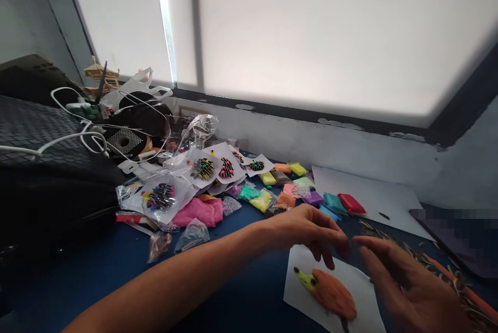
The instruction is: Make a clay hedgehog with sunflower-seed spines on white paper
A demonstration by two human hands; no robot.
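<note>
We have a blue table (241, 291) before us, with our left hand (311, 229) and right hand (412, 286) above it — fingertips near each other but apart; we cannot tell whether either pinches anything. Below them we see a white sheet (298, 299), bearing an orange figure (332, 294). Beyond sits a red packet (351, 204); smaller come the figure's yellow-green head (307, 280) and — tiniest — its black tip (296, 269).

Room opens above the paper (299, 299); colourful packets (286, 200) crowd behind.
</note>
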